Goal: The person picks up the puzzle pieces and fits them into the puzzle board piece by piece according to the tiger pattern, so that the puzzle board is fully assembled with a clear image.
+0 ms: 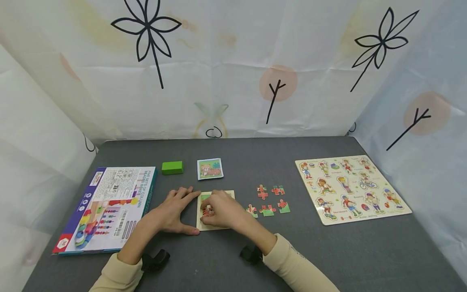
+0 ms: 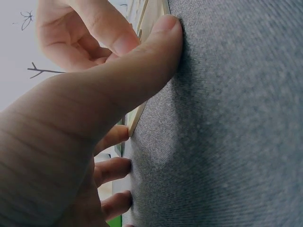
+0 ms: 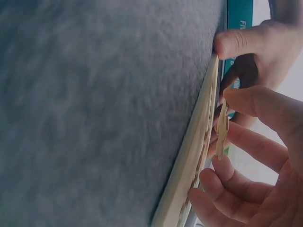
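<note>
A green block (image 1: 172, 168) lies near a printed box (image 1: 109, 209).

- Puzzle board (image 1: 211, 228): pale wood, raised rim, green and reddish picture partly visible inside; rest covered. Flat on table (image 1: 219, 259), left hand (image 1: 171, 211) touching its left corners with thumb and index finger.
- Puzzle piece (image 3: 222, 132): thin, pale wood edge. Pinched between right hand's (image 1: 222, 209) thumb and fingers, just above board; printed face can't be made out.
- Loose pieces (image 1: 268, 210): red, some part green, interlocking tabs. Flat, scattered right of board.
</note>
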A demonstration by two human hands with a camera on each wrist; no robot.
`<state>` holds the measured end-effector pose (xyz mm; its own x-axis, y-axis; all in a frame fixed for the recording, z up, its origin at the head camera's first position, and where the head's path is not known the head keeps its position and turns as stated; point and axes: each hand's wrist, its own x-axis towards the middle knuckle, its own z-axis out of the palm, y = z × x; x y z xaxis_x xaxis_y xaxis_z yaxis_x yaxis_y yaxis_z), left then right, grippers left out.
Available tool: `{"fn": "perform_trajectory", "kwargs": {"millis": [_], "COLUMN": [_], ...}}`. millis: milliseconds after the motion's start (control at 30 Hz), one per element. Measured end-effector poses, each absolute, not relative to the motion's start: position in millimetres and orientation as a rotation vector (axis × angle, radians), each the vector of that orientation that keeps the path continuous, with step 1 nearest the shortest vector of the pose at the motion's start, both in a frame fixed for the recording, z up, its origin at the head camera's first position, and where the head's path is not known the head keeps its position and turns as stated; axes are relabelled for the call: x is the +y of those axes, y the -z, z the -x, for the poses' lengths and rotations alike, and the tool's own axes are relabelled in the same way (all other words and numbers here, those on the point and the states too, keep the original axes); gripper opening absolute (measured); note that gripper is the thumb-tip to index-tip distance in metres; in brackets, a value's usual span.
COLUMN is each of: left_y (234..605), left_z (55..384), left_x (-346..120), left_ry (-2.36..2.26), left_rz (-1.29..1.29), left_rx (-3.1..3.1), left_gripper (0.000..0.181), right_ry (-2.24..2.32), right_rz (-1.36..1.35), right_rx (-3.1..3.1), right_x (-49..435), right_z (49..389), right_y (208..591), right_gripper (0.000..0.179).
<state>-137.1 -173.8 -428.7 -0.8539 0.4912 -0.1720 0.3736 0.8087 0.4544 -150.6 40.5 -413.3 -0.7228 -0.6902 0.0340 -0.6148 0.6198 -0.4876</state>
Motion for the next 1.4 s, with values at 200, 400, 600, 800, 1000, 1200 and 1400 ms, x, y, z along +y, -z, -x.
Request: {"fn": "perform_trajectory", "kwargs": {"millis": [200,400,600,800,1000,1200,1400], "left_y": [427.2,428.4,430.1,430.0,430.2,429.1,427.7], "left_z": [137.0,137.6,138.1,137.7,138.6,138.4,137.5], "left_x": [-172.7,-173.0,-174.0,-174.6,-173.7,-173.6,-172.6], "left_ry": [-0.592,-0.593,-0.595,-0.594,-0.595,-0.591,-0.59], "left_rz": [-0.669,-0.66,-0.66,-0.659,-0.668,-0.652,-0.651], "left_rx": [2.71,2.707,2.716,2.721,2.712,2.721,2.725], "left_gripper": [0.111,0.112,0.111,0.111,0.112,0.111,0.111], "right_ry": [0.653,0.566,0.568,0.58,0.575,0.562,0.577], "right_rz": [1.005,0.952,0.969,0.994,0.96,0.931,0.925], "right_rx": [2.728,2.796,2.783,2.768,2.782,2.789,2.788], "right_x": [33.7,31.3,33.3,32.5,30.4,29.5,30.8], "right_z": [148.8,148.2,147.2,147.9,149.4,149.7,149.4], "right_y": [413.6,412.8,412.5,413.6,413.9,413.0,411.9], "right_gripper": [0.018,0.016,0.018,0.014,0.012,0.015,0.014]}}
